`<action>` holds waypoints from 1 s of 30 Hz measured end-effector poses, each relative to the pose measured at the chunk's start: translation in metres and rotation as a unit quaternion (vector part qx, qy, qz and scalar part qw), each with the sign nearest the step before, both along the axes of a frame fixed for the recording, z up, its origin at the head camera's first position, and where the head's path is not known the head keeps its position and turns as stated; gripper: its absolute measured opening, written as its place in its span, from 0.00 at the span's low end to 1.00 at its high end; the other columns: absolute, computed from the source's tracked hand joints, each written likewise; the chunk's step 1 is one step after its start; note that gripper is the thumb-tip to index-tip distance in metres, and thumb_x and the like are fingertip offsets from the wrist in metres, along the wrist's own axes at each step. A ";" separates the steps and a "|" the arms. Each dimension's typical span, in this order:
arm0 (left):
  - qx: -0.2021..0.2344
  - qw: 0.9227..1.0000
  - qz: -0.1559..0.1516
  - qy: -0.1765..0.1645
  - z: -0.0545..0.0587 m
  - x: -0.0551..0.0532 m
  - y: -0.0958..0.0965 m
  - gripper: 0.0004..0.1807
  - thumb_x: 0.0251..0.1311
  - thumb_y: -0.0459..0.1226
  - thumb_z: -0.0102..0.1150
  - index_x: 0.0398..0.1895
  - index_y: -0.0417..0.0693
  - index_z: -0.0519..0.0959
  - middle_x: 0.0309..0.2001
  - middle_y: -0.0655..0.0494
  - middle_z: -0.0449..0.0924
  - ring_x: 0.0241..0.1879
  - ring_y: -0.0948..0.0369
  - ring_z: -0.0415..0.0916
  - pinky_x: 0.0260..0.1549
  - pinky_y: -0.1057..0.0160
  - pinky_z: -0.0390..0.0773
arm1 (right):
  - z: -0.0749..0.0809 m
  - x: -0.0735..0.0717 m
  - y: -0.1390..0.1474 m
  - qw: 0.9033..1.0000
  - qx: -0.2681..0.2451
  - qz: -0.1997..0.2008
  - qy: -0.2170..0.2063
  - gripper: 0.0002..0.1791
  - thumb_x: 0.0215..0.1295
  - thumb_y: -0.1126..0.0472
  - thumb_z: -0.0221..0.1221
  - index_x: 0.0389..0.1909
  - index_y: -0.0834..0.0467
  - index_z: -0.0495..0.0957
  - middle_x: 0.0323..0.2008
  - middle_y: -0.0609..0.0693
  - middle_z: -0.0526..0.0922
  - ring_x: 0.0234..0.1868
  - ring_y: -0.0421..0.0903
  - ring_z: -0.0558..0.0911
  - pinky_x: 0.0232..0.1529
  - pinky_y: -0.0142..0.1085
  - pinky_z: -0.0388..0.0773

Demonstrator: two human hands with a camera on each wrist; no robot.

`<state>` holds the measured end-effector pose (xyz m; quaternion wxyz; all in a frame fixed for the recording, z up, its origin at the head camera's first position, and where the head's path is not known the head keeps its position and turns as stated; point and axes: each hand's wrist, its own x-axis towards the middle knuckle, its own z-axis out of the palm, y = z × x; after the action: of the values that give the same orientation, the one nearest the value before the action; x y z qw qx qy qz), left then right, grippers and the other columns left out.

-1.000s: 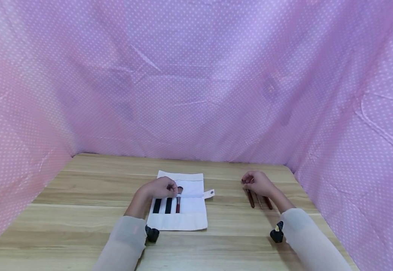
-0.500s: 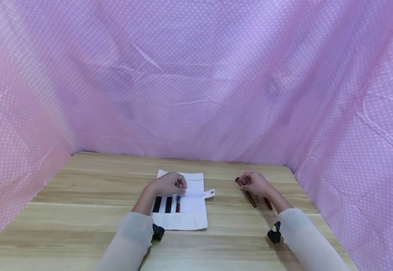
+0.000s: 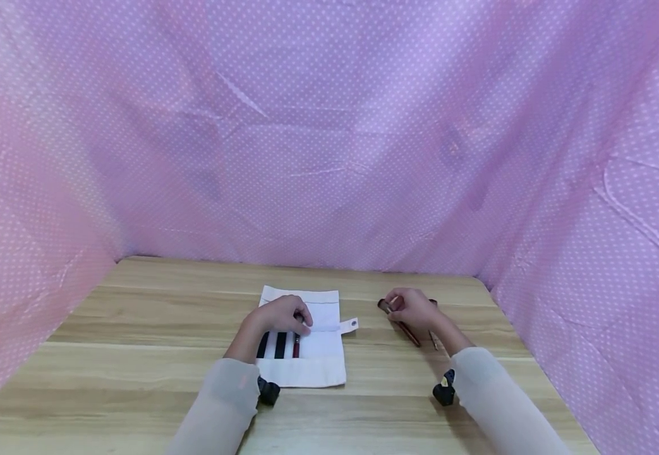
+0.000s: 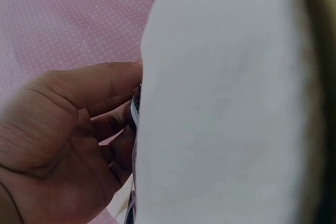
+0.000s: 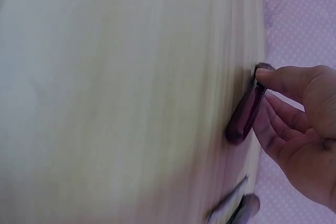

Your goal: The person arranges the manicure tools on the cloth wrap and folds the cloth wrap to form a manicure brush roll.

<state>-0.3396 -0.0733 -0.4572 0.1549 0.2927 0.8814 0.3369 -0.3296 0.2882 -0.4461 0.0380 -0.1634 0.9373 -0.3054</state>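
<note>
In the head view a white fabric brush roll (image 3: 323, 344) lies unfolded, with a red-handled makeup brush (image 3: 297, 347) tucked in it beside two black strips. My left hand (image 3: 284, 314) is over the roll with curled fingers, its thumb and fingertips at the roll's cross band. The left wrist view shows that thumb tip reaching behind the white cloth, which hides the fingertips. To the right, my right hand (image 3: 414, 308) pinches another makeup brush (image 5: 247, 109) close to its bristles. That brush slants, its dark red handle pointing back toward me.
More makeup brushes (image 5: 244, 211) lie by the right hand, partly hidden under it in the head view. A snap tab (image 3: 349, 325) sticks out from the roll's right side. The wooden table (image 3: 136, 328) ends at a pink dotted curtain (image 3: 329, 158).
My right hand has shifted left with the brush in its fingers, away from the other brushes. My left hand has moved right along the roll, covering the tucked brush's head.
</note>
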 end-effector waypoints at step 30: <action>0.024 1.000 -0.007 -0.010 -0.005 0.000 -0.003 0.04 0.63 0.32 0.64 0.31 0.48 0.85 0.39 0.57 0.77 0.37 0.60 0.72 0.41 0.60 0.73 | 0.029 -0.028 -0.124 0.974 -0.227 -0.026 -0.012 0.25 0.67 0.69 0.63 0.65 0.66 0.74 0.46 0.60 0.84 0.45 0.52 0.84 0.46 0.39 0.83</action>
<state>-0.3395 -0.0760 -0.4619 0.1592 0.2990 0.8696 0.3593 -0.3571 0.1646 -0.4171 0.0030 -0.1395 0.8471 -0.5127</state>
